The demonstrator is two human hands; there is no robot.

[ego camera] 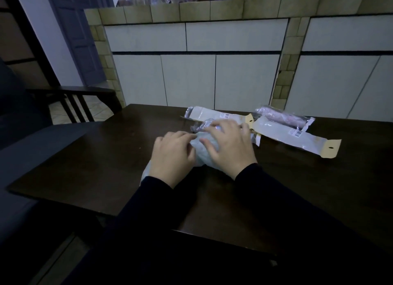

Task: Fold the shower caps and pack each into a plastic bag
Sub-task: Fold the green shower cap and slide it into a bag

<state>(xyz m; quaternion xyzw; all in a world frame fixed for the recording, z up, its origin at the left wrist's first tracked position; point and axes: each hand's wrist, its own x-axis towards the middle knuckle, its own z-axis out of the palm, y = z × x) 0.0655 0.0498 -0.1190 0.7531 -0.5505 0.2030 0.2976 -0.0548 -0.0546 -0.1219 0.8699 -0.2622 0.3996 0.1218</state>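
A pale blue shower cap [203, 150] lies bunched on the dark wooden table [106, 157] in front of me. My left hand [173, 157] rests on its left side with curled fingers touching it. My right hand [228, 145] lies over its right side, fingers spread and bent around the bundle and a crinkled clear plastic bag [202, 125] at its far end. Two flat white plastic bags with card headers lie behind: one [221, 115] behind my hands, one [297, 139] to the right. A pink rolled cap in a bag [280, 116] lies farther back.
A tiled counter with white cabinet doors [212, 72] stands just beyond the table's far edge. A dark wooden chair [74, 99] stands at the left. The table's left corner and near edge fall away close to my arms.
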